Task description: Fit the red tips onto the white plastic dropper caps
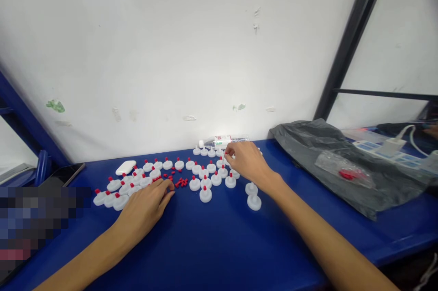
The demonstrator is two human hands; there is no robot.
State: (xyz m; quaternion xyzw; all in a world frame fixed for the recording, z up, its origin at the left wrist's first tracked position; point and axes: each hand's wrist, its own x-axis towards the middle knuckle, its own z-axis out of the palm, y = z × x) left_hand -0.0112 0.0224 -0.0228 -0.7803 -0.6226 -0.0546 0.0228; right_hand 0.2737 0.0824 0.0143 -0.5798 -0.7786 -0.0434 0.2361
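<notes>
White nozzle caps with round bases stand in two groups on the blue table; many, such as one white cap, carry a small red tip. My right hand reaches over the back of the right group, thumb and fingers pinched on a red tip at a white cap. My left hand rests beside the left group, fingers curled down at the loose red tips; what they hold, if anything, is hidden. Two white caps without red tips stand below my right wrist.
A clear plastic bottle lies against the wall behind the caps. A white rounded case is at the back left. On the right lies a grey plastic bag with a clear packet holding red pieces. A power strip lies beyond.
</notes>
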